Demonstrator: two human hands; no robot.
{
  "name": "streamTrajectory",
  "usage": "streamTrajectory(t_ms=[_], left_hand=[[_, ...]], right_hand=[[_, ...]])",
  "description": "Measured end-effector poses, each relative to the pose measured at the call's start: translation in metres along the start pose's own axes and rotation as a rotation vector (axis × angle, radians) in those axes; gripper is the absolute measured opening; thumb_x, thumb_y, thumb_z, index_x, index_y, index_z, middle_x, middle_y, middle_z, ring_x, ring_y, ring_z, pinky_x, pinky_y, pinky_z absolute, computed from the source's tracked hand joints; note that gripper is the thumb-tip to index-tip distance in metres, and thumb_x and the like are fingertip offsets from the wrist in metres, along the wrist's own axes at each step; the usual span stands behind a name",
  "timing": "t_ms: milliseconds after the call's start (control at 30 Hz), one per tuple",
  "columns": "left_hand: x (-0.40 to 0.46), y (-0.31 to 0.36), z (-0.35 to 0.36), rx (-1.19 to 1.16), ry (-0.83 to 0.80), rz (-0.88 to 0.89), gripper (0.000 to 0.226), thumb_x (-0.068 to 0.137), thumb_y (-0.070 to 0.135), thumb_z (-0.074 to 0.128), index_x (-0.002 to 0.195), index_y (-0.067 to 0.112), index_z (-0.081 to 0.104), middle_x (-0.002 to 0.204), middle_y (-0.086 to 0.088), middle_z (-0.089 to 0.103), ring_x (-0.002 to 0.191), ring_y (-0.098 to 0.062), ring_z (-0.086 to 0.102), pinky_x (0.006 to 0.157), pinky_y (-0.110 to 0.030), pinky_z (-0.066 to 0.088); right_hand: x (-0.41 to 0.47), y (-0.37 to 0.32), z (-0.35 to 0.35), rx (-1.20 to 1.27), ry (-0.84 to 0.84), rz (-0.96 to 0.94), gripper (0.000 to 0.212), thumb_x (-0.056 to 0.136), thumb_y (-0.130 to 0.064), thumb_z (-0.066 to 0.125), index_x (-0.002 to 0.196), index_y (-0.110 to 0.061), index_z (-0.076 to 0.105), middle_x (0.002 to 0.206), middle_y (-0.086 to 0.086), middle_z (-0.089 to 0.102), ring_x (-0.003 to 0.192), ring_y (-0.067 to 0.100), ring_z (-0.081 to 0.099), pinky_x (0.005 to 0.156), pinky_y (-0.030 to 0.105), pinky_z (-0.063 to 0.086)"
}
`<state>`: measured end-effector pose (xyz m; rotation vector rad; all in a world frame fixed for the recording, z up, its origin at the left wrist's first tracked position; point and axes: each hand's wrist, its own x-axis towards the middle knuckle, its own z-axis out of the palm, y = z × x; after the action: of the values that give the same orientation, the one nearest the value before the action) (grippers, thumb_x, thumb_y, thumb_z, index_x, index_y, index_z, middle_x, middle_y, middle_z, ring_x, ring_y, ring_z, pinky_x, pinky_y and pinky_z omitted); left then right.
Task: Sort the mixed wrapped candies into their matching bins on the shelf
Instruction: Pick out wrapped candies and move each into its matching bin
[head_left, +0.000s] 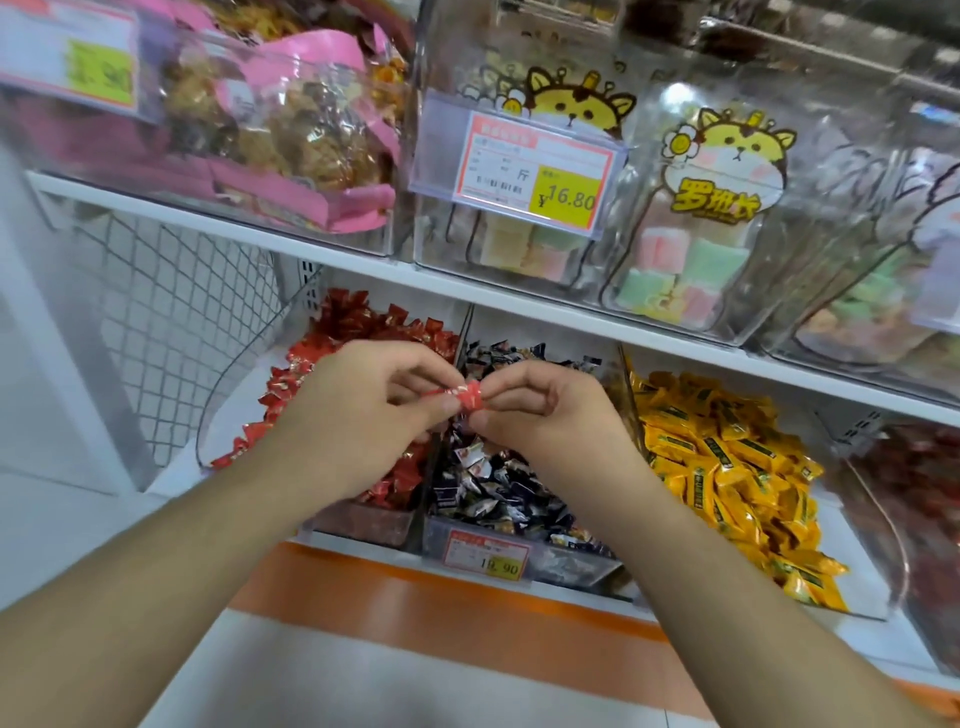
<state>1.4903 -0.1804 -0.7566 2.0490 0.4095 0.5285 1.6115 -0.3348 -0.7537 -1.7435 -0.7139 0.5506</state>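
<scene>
Both hands, left hand (358, 415) and right hand (545, 410), pinch one red candy (466, 397) by its ends, above the wall between the red bin (363, 519) and dark bin (519, 558).

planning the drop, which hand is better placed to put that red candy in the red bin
Left. The left hand already pinches the red candy and hovers over the red bin; the right hand sits over the dark-candy bin.

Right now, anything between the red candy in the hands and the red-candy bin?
Nothing visible. Both hands, left hand and right hand, pinch the red candy above the open-topped red bin and dark-candy bin.
</scene>
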Motion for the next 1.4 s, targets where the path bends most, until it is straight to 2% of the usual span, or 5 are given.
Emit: streamTrajectory(t_ms=[133, 267, 533, 800, 1400], left_hand=[[0.006, -0.013, -0.019, 0.288, 0.19, -0.057, 0.015, 0.093, 0.033, 0.074, 0.106, 0.04, 0.073, 0.102, 0.018, 0.072, 0.081, -0.002, 0.068, 0.071, -0.019, 0.052], [0.004, -0.017, -0.017, 0.541, 0.075, 0.024, 0.044, 0.098, 0.032, 0.067, 0.141, 0.037, 0.058, 0.149, 0.017, 0.048, 0.13, -0.007, 0.05, 0.106, -0.022, 0.033], [-0.002, -0.022, 0.011, 0.601, -0.363, 0.06, 0.066, 0.104, 0.048, 0.05, 0.161, 0.049, 0.016, 0.162, 0.041, -0.005, 0.151, 0.003, 0.021, 0.123, -0.032, 0.029], [0.001, -0.024, 0.007, 0.587, -0.362, 0.057, 0.062, 0.101, 0.052, 0.054, 0.157, 0.053, 0.026, 0.159, 0.046, 0.0, 0.148, 0.004, 0.025, 0.118, -0.027, 0.028], [0.006, -0.032, 0.005, 0.551, -0.354, 0.06, 0.063, 0.1, 0.05, 0.059, 0.157, 0.048, 0.032, 0.164, 0.037, 0.007, 0.151, -0.002, 0.025, 0.123, -0.034, 0.026]], right_hand=[[0.009, 0.01, -0.024, -0.14, 0.128, -0.037, 0.024, 0.096, 0.006, 0.061, 0.104, -0.014, 0.072, 0.098, 0.0, 0.079, 0.096, 0.013, 0.075, 0.082, 0.024, 0.06], [0.012, 0.025, -0.04, -0.608, 0.221, -0.028, 0.038, 0.094, 0.004, 0.055, 0.118, -0.023, 0.068, 0.111, -0.007, 0.07, 0.108, 0.01, 0.065, 0.091, 0.023, 0.056], [0.017, 0.048, -0.003, -0.916, -0.408, -0.062, 0.057, 0.096, -0.051, 0.065, 0.15, -0.044, 0.047, 0.166, -0.024, 0.018, 0.152, 0.006, 0.02, 0.117, 0.027, 0.018], [0.025, 0.063, -0.032, -1.138, -0.307, -0.116, 0.022, 0.094, -0.051, 0.068, 0.108, -0.039, 0.078, 0.151, -0.031, 0.045, 0.128, 0.009, 0.055, 0.096, 0.043, 0.055], [0.023, 0.053, -0.02, -1.197, -0.04, -0.324, 0.034, 0.085, -0.005, 0.071, 0.113, -0.024, 0.078, 0.121, -0.006, 0.069, 0.117, 0.018, 0.06, 0.098, 0.04, 0.054]])
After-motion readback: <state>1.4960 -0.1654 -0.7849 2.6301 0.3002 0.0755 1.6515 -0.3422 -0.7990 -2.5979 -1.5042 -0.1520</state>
